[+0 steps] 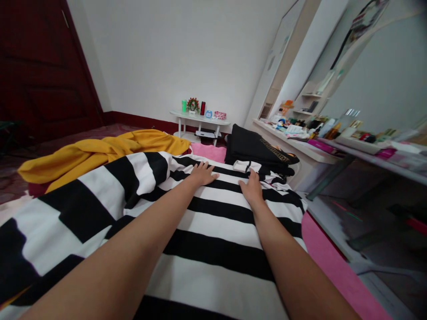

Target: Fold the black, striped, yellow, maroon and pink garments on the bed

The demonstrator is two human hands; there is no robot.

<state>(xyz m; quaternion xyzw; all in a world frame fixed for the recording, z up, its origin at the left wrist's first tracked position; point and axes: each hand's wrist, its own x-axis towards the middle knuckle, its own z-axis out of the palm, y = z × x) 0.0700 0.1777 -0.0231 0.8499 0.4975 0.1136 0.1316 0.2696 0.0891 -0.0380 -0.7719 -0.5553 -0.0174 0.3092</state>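
A black and white striped cloth lies spread across the bed in front of me. My left hand rests flat on its far part, fingers stretched out and apart. My right hand lies flat on the same cloth a little to the right, fingers extended toward a folded black garment. Neither hand holds anything.
A yellow cloth is bunched on the bed at the left. Pink bedding shows at the right edge. A small white table with small items stands by the far wall. A cluttered white counter runs along the right. A dark red door is at left.
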